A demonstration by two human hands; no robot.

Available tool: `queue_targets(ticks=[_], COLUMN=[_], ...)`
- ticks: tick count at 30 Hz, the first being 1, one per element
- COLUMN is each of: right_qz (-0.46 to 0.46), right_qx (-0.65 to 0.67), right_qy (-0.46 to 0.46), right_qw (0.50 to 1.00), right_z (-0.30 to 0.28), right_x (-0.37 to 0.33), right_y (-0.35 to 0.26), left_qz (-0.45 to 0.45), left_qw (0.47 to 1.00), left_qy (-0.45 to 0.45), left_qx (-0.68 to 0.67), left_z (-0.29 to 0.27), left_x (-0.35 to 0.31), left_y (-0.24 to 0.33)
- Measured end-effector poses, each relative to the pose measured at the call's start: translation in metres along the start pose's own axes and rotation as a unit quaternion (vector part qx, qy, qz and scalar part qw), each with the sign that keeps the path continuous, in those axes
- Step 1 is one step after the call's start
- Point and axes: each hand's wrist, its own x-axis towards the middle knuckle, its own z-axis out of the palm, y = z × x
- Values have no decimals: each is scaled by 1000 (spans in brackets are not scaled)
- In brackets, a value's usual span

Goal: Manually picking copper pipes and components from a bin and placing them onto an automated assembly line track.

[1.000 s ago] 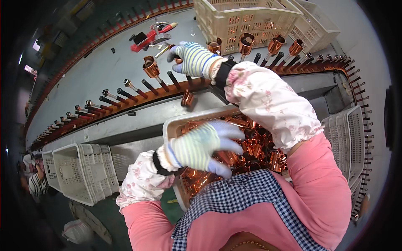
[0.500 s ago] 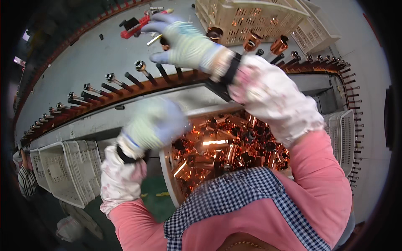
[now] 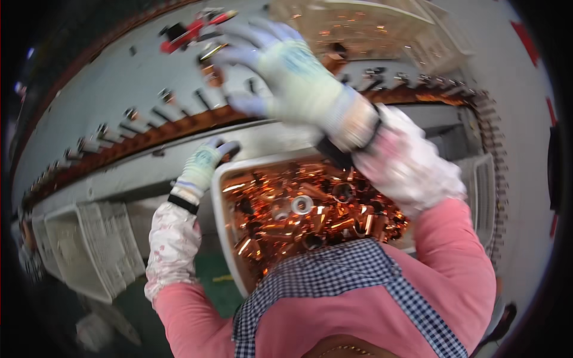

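Note:
My right hand [image 3: 292, 74], in a pale knitted glove with bluish fingertips, reaches over the row of upright pegs. Its fingers and thumb are spread, nearest to a copper pipe fitting [image 3: 212, 75] standing on the row; blur hides whether they touch it. My left hand [image 3: 203, 162], gloved alike, is by the far left corner of a pale tub [image 3: 219, 209]. Its fingers are closed around a small copper piece with a dark opening, apparently a pipe fitting [image 3: 227, 156]. Loose copper fittings [image 3: 322, 194] fill the tub. Another copper fitting [image 3: 334, 58] stands right of my right hand.
A curved rail of metal-topped and dark pegs [image 3: 131, 113] runs across the grey table [image 3: 89, 89]. Beyond it are a red and black tool [image 3: 185, 36] and a cream plastic crate [image 3: 358, 33]. White crates [image 3: 89, 244] stack at left; another [image 3: 480, 185] stands at right.
My left hand has moved from above the tub's left side to its far left corner. My right hand has moved slightly right and nearer. The pegs and fittings have shifted left in view.

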Motion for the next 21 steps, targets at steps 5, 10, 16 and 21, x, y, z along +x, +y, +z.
queue_targets(ticks=[5,10,16,21], right_qz=[2,-54,-11,12], right_qx=[41,273,-76,63], right_qy=[227,-33,344,143], right_qw=[973,960,936,988], right_z=[35,13,-35,10], right_x=[-7,-99,-62,-60], right_y=[27,-85,7,-33], left_qz=[-14,22,0,-122], left_qw=[960,921,929,796], left_qy=[210,205,201,569], left_qx=[-187,-332,-311,-163], left_z=[-1,-67,-122,-166], left_x=[-43,-112,-100,-55], left_y=[34,154,234,67])
